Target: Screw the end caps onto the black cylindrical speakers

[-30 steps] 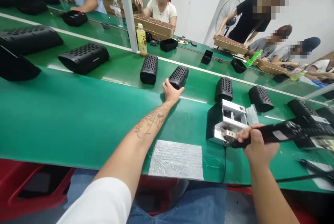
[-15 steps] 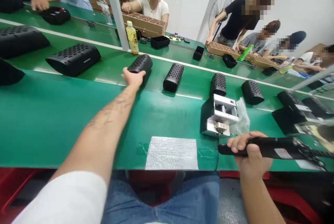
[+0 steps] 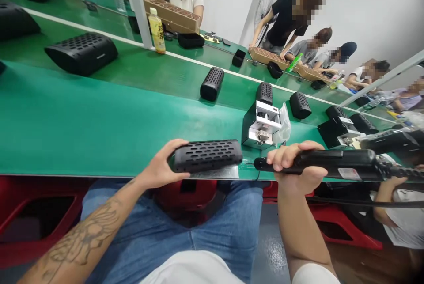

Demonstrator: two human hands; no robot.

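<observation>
The left hand [image 3: 159, 170] clasps the left end of a black perforated plastic speaker shell [image 3: 207, 157]. The shell lies at the near edge of the green desk [image 3: 82, 129], its long axis running left to right. Just off its right end, the right hand [image 3: 293, 169] is closed round a black rod-shaped electric screwdriver [image 3: 334, 164], held level with its tip pointing left at the shell.

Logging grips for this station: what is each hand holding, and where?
Left hand grips the black speaker by its left end; right hand wraps the screwdriver near its tip end.
</observation>
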